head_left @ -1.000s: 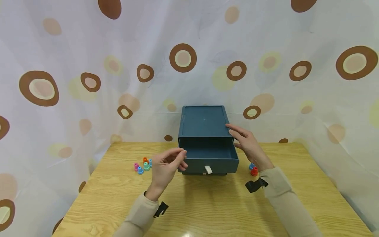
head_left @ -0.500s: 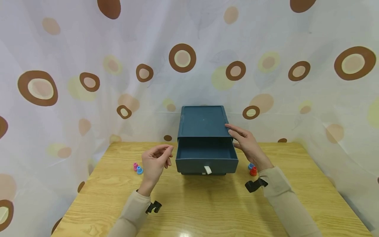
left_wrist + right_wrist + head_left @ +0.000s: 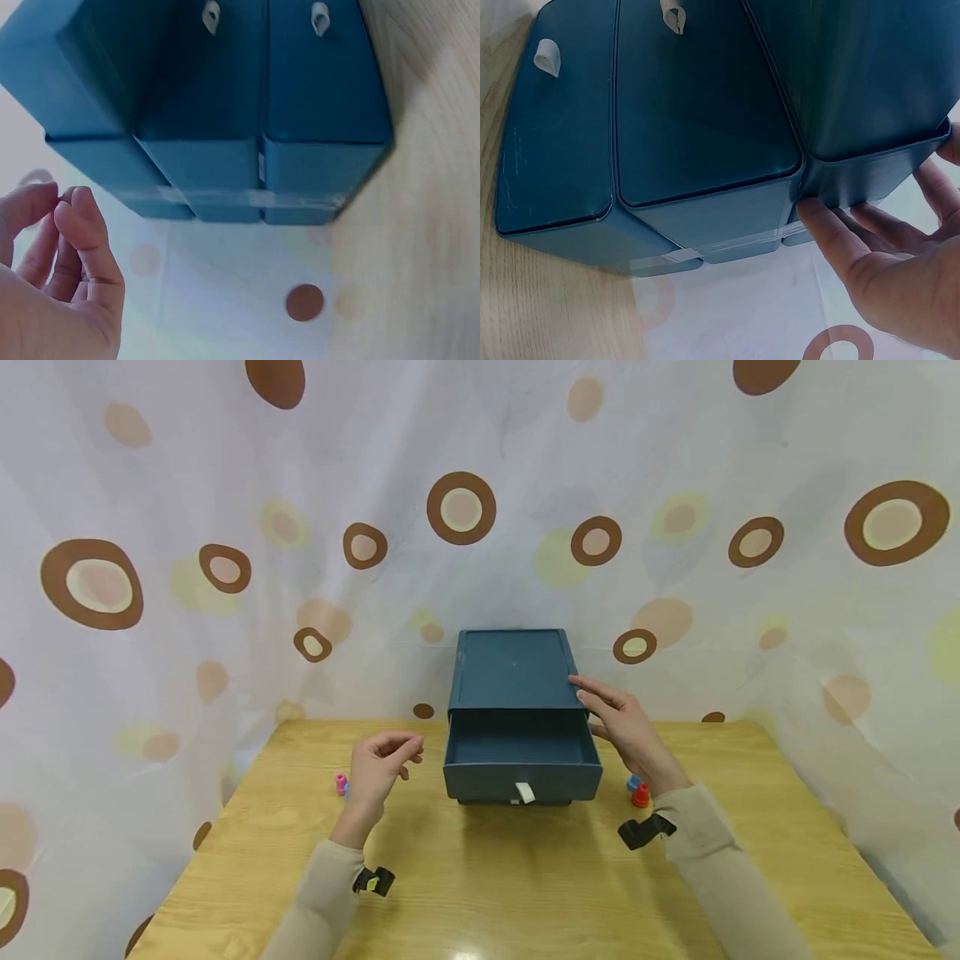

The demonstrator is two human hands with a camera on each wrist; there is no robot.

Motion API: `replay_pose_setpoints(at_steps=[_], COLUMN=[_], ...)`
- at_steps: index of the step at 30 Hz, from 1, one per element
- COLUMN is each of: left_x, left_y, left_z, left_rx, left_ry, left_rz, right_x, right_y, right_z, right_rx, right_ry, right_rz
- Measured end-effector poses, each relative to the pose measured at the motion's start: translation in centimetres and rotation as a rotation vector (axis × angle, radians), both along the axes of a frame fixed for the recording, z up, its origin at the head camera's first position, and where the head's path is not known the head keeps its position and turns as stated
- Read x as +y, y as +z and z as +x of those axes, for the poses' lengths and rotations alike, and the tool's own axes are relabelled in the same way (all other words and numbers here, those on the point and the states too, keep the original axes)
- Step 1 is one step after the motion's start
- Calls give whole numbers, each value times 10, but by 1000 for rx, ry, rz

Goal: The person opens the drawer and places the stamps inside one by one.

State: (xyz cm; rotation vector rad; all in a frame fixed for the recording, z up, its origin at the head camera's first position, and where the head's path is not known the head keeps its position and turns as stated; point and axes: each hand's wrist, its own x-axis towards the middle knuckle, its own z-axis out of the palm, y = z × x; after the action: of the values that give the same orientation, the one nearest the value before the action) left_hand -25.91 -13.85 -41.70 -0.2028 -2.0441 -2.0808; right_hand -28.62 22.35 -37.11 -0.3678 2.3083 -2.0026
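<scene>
A dark blue drawer cabinet [image 3: 513,668] stands at the table's back, its top drawer [image 3: 522,781] pulled out and bare inside where visible. White loop tabs serve as handles, like the tab [image 3: 525,792] on that drawer. My right hand [image 3: 630,731] rests against the cabinet's right side, fingers fairly straight along the upper edge; the right wrist view shows fingers [image 3: 832,232] touching the side wall. Left of the drawer, my left hand [image 3: 377,777] hovers with loosely curled fingers, thumb close to the index fingertip and nothing visible between them. Beside it are small cone-shaped pieces, one pink [image 3: 341,783].
A red cone piece [image 3: 640,795] and a blue one [image 3: 633,782] stand right of the cabinet, near the right forearm. A patterned curtain [image 3: 480,585] hangs behind the wooden table [image 3: 480,877]. Two lower drawers [image 3: 322,75] are pushed in.
My left hand has moved left, away from the drawer's front corner, and now covers most of the left group of pieces. The right hand and the pulled-out drawer have stayed put.
</scene>
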Motion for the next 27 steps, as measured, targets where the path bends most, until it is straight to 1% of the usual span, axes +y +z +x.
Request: replay_pose_setpoints(at_steps=[2,4,6,8,14,22,27], left_x=[-5,-10,-13,-16,-28,-49,-63], left_y=[-6,-11,-15,-17,-22,-28,-33], left_z=[0,-1,-2,-3,-9,-13,-13], left_rx=[-51,-83,-106,-110,-123,-168,-203], left_ry=[1,-3,-11,-7,55,151,186], left_rz=[-17,-19,-27,-35,-46,1,17], right_x=[-1,-1,0,1,0,-1,-1], right_y=[-1,-1,-1,-1,1,-2,-3], right_z=[1,2,2,2,0,-1,-1], right_rx=[-4,-4,0,5,10,13,16], right_ry=[5,10,6,2,3,-14,-12], right_rz=[6,9,10,12,6,17,18])
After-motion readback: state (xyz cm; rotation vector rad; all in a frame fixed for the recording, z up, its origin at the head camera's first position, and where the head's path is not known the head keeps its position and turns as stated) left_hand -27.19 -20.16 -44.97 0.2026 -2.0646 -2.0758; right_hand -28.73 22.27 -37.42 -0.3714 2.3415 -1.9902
